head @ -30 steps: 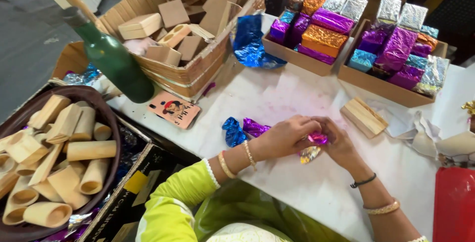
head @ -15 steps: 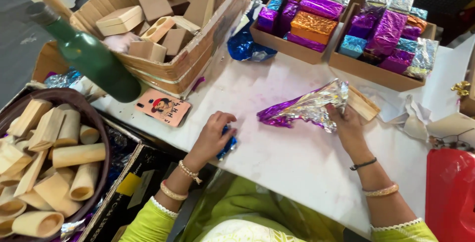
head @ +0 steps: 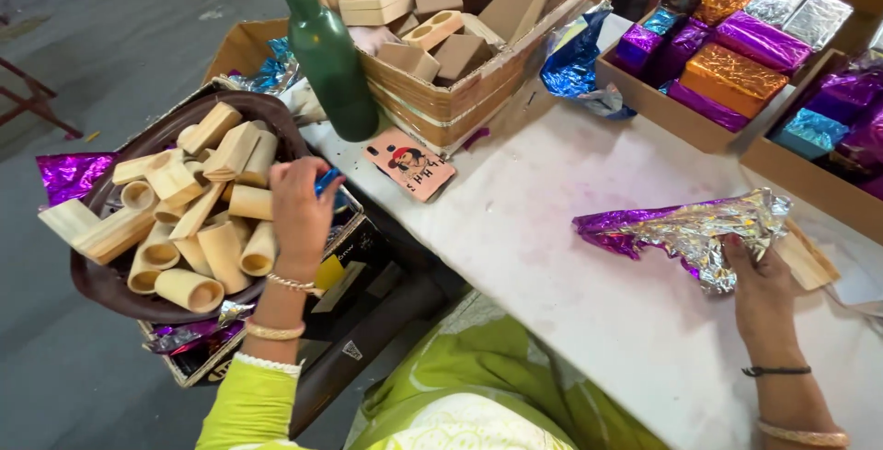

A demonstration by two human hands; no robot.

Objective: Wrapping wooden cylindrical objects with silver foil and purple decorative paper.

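Note:
My left hand is out over the dark round bowl of pale wooden tubes and blocks, with a small blue foil piece pinched in its fingers. On the white table my right hand grips a crumpled sheet of purple and silver foil. That sheet lies partly over a flat wooden block by my fingers.
A green bottle stands by a cardboard box of wooden pieces. A pink phone case lies near the white table edge. Trays of foil-wrapped blocks sit at the back right, blue foil beside them.
My left hand has carried the blue foil piece off the table, left to the bowl. My right hand still grips the foil sheet. The view has swung left.

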